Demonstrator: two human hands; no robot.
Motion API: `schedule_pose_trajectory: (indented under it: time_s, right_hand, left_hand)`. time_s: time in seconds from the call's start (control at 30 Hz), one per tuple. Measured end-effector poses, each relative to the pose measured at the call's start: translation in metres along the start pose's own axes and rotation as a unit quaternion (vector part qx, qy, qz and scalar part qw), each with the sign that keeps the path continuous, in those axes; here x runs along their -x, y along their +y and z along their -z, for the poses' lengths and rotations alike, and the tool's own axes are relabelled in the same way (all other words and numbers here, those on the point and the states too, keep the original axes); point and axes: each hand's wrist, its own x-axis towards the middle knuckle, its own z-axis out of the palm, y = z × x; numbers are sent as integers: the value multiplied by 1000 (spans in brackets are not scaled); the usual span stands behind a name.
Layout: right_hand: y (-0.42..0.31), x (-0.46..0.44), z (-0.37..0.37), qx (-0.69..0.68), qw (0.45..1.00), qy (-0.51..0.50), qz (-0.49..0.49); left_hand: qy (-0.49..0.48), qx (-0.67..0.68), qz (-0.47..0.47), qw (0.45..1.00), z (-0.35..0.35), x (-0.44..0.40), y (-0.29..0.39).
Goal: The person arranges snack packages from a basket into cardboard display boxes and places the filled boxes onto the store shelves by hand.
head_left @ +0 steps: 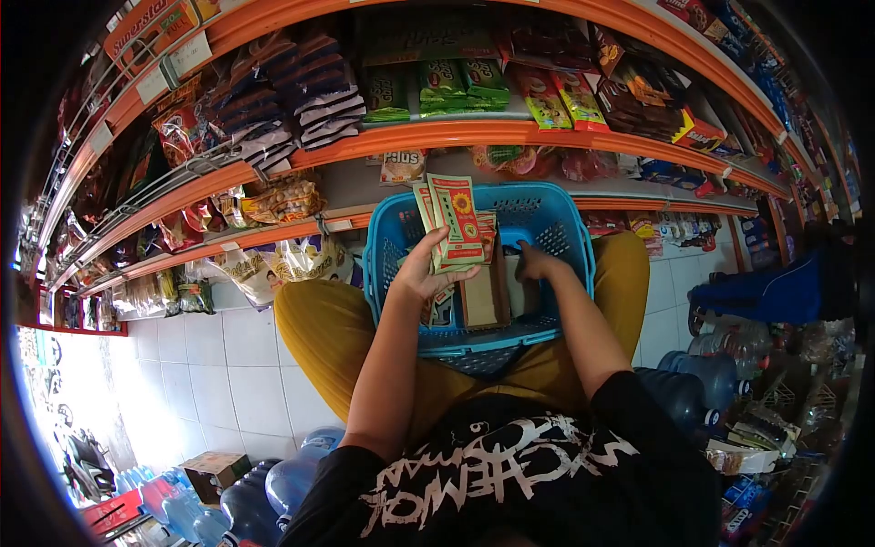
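- Left hand (424,273): gripping green-and-red sunflower-print packets (456,221).
- Right hand (540,264): reaching inside blue plastic basket (572,228), between the knees.
- Brown cardboard box (484,299): in basket.
- Orange-edged shelves (428,137): stocked with packaged snacks, ahead.
- Large water bottles (296,479): on white tiled floor (255,365).

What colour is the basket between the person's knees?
The basket is blue, clearest in the head view.

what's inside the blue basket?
Small packets, a brown carton right of them, and the reaching right hand. The left hand and its held packets cover part; anything beneath can't be seen.
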Motion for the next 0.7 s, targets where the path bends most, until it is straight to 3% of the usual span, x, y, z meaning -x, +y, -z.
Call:
schedule_pose_trajectory:
  time_s: [0.03,0.27,0.37,0.43,0.53,0.57,0.63,0.7]
  right_hand:
    - [0,0,-4,-19,999,-8,-44]
    - [-5,1,-20,54,997,30,-54]
    - [-17,14,-21,60,989,103,-83]
    - [-25,19,-11,-29,983,104,-148]
    - [-35,45,8,-111,976,140,-126]
    - [-26,38,2,-111,976,140,-125]
    - [-9,25,-10,-151,973,8,-172]
    - [-15,33,-3,-107,984,42,-136]
  left_hand:
    - [0,2,1,1000,0,-1,-1]
    - [57,7,-60,997,-2,-4,-1]
    - [72,32,-83,993,-3,-3,2]
    - [88,52,-95,990,-5,-3,3]
    - [77,32,-112,990,1,-6,3]
    - [73,19,-119,990,5,-8,2]
    - [69,10,-127,989,6,-9,-1]
    - [96,-34,-126,987,4,-8,-1]
